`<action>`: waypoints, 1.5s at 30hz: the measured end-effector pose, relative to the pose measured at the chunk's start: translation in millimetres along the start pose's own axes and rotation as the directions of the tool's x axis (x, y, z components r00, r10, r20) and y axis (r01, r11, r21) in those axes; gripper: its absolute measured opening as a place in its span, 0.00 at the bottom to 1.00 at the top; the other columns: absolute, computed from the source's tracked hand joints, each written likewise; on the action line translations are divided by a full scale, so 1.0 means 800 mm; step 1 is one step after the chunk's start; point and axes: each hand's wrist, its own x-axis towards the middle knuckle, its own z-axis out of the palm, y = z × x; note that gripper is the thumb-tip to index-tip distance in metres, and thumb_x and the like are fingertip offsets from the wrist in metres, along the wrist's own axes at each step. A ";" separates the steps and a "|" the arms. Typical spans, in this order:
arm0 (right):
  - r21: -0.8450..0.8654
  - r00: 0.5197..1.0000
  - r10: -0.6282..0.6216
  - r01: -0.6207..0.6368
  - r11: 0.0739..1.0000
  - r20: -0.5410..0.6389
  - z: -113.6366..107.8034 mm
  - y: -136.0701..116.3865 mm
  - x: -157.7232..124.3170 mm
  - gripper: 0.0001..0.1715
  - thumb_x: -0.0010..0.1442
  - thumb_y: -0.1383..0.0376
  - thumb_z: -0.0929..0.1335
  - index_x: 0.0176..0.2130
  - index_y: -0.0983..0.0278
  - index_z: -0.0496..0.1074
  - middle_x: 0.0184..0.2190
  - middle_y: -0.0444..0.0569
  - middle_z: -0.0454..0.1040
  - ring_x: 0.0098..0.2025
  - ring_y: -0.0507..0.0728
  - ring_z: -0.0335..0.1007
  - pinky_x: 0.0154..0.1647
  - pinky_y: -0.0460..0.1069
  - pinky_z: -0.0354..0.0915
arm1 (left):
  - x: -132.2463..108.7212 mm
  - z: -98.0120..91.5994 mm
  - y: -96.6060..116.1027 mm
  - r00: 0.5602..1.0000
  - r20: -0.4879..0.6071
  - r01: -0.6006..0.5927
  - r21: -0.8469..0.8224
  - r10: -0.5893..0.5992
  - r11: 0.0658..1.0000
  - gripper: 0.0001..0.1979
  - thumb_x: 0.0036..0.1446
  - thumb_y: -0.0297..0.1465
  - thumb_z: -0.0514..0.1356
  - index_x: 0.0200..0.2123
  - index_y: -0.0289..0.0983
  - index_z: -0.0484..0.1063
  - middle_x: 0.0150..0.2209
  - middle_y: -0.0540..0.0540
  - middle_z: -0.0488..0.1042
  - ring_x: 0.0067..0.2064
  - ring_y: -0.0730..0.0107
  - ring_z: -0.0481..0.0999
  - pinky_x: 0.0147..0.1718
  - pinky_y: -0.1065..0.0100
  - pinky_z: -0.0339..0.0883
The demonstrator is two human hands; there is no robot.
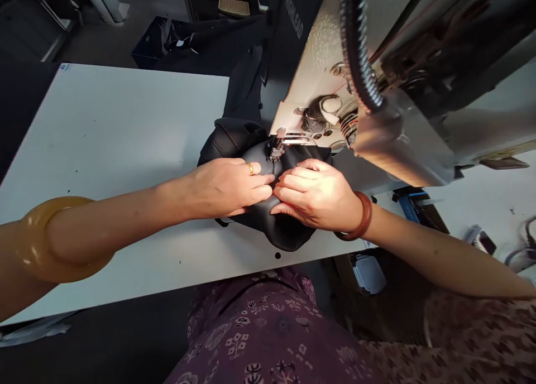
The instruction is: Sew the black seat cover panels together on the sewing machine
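Head view shows our left hand [228, 186] and right hand [318, 197] at frame centre. The fingers are curled and the fingertips meet, pinching and pressing down the black piece [285, 236]. The piece lies on the worktop [117, 138], with its far end under the presser foot [274, 148] of the sewing machine [330, 54] and its near end close to the worktop's front edge.

We judge the chief risk to be our fingertips. They sit just beside the foot, and a slip forward could bring them under the needle. The piece looks thick and curved, so uneven pressure from our hands may make it bunch or twist at the foot and pull a seam off line. Its near end could also slide off the front edge and drag the rest toward us.

Open room lies toward the left of the frame, where the worktop stretches wide. At the right, the machine's body hangs close over our right hand and crowds it.
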 end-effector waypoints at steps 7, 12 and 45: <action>-0.016 0.999 -0.038 0.037 0.999 -0.018 -0.007 0.005 0.001 0.19 0.67 0.61 0.60 0.31 0.67 0.73 0.31 0.49 0.77 0.32 0.52 0.70 0.41 0.50 0.61 | 0.003 -0.003 0.002 0.993 -0.008 0.119 -0.086 -0.121 0.989 0.11 0.57 0.27 0.54 0.42 0.41 0.72 0.41 0.46 0.76 0.41 0.66 0.73 0.34 0.67 0.64; -0.050 1.000 -0.007 0.007 0.999 -0.011 -0.001 0.020 -0.003 0.22 0.67 0.57 0.59 0.30 0.64 0.73 0.31 0.47 0.77 0.36 0.55 0.72 0.41 0.51 0.65 | 0.009 -0.008 0.000 0.988 0.024 0.156 -0.027 -0.155 0.987 0.12 0.59 0.27 0.51 0.40 0.37 0.74 0.38 0.46 0.76 0.39 0.66 0.73 0.32 0.67 0.63; 0.551 0.362 0.885 -0.693 0.465 -0.291 0.062 -0.015 -0.126 0.22 0.64 0.53 0.59 0.52 0.62 0.64 0.52 0.53 0.69 0.53 0.59 0.67 0.49 0.56 0.65 | 0.006 0.025 0.011 0.886 -0.443 0.118 -0.063 -0.133 0.991 0.15 0.62 0.30 0.53 0.48 0.29 0.72 0.47 0.41 0.77 0.49 0.65 0.76 0.49 0.66 0.70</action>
